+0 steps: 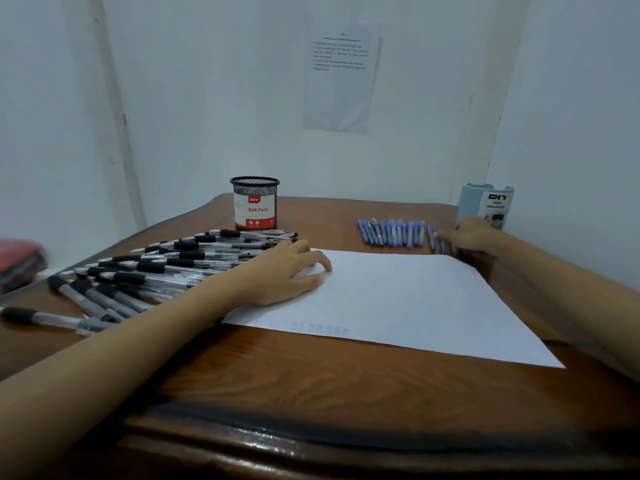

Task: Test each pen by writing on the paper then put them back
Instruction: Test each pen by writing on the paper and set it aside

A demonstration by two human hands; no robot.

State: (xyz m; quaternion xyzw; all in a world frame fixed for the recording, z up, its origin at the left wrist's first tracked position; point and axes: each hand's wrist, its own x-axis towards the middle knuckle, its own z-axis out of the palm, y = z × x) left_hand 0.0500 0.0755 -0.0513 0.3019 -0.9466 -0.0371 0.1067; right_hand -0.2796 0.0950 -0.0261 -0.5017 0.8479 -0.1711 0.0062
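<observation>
Left hand (287, 271) flat on paper (398, 299); right hand (474, 237) at blue pens (391, 232), grip unclear.

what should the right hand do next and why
Probably pick one pen from the right end of the blue pens and bring it to the paper: the right hand rests there, and the left hand lies flat on the paper, steadying it.

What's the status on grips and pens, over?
Left grip rests on paper. Right grip at blue pens, hold unclear. Black pens heaped beside left grip.
</observation>
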